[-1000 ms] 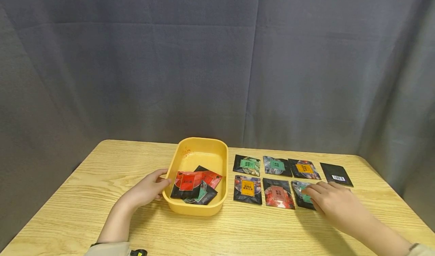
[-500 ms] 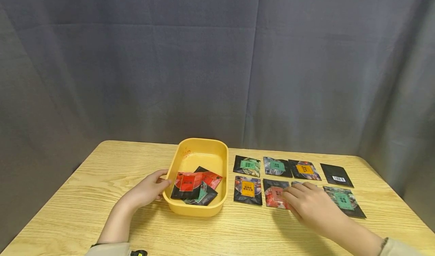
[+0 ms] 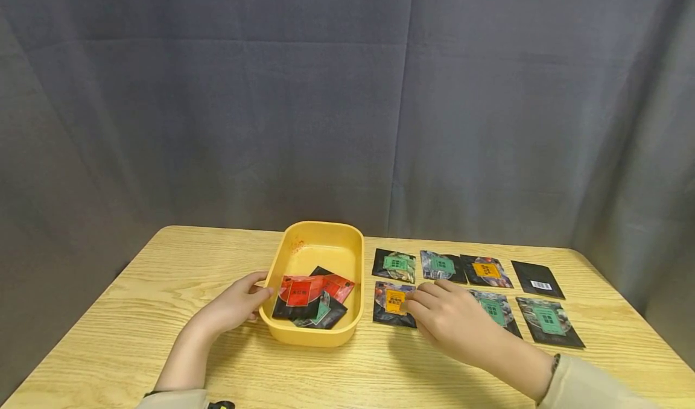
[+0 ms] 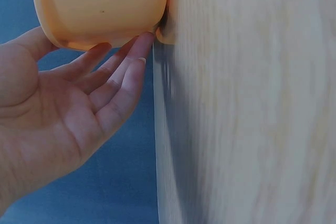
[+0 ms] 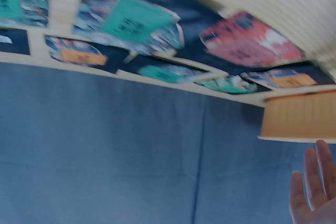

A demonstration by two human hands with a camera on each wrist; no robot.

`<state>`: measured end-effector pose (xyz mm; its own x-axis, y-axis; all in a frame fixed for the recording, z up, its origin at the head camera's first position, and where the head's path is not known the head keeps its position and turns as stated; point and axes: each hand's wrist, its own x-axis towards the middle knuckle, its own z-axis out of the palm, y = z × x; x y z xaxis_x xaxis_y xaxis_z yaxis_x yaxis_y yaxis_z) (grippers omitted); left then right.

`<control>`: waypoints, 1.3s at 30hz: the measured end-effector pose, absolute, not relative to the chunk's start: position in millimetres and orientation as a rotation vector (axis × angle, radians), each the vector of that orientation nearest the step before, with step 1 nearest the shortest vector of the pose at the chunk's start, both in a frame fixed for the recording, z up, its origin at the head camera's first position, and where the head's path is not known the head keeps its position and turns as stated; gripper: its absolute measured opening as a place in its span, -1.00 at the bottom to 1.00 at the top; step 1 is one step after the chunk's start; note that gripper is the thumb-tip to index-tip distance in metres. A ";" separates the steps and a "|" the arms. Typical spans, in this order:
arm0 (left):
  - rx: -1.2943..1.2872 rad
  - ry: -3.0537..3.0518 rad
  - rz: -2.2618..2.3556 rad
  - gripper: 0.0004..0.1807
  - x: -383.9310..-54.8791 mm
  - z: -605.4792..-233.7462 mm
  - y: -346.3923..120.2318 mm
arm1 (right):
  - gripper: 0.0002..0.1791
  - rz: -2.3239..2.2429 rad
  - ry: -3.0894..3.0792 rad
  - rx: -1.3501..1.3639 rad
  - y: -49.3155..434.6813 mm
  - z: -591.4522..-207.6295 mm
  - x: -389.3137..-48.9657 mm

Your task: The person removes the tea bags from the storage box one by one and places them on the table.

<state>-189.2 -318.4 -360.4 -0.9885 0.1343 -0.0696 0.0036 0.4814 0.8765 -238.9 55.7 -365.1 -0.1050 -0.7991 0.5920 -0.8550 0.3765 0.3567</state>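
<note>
At the left rim of the yellow plastic tub [image 3: 312, 336] my left hand [image 3: 236, 303] grips, its thumb over the edge. The left wrist view shows its fingers [image 4: 121, 98] against the tub's outer wall [image 4: 102, 3]. Inside lie several black sachets, the top one a red-labelled sachet [image 3: 298, 294]. My right hand [image 3: 456, 318] is over the front row of sachets, fingertips at an orange-labelled sachet [image 3: 393, 303]. Its fingers are extended in the right wrist view. A pink-labelled sachet [image 5: 239, 48] is hidden under this hand in the head view.
Two green-labelled sachets, one nearer [image 3: 494, 312] and one farther right [image 3: 548, 321], lie in the front row. Behind are more sachets, including a black one with a barcode [image 3: 537, 278] facing up. A grey curtain [image 3: 336, 107] hangs behind the wooden table [image 3: 206, 246].
My right hand has moved left along the front row, from a green-labelled sachet past the pink-labelled one to the orange-labelled one. The sachets stay in place. My left hand stays on the tub.
</note>
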 end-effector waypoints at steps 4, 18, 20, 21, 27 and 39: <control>0.127 2.587 1.541 -0.46 -189.0 -360.5 -318.5 | -0.51 0.106 -1.908 1.432 44.2 -359.9 -239.0; 0.122 2.609 1.529 -0.46 -188.2 -361.4 -319.0 | -0.84 0.153 -1.944 1.418 5.5 -358.6 -249.2; 0.123 2.611 1.533 -0.46 -187.9 -361.0 -318.5 | -0.84 0.154 -1.958 1.413 0.0 -359.1 -250.6; 0.125 2.609 1.537 -0.46 -187.8 -360.8 -318.2 | -0.83 0.157 -1.968 1.408 -2.6 -359.2 -251.2; 0.126 2.586 1.549 -0.45 -188.7 -360.4 -317.4 | -0.82 0.196 -2.056 1.395 -16.2 -357.6 -254.3; 0.113 2.583 1.530 -0.44 -188.9 -359.6 -317.9 | -0.83 0.261 -2.147 1.550 -46.0 -353.9 -258.1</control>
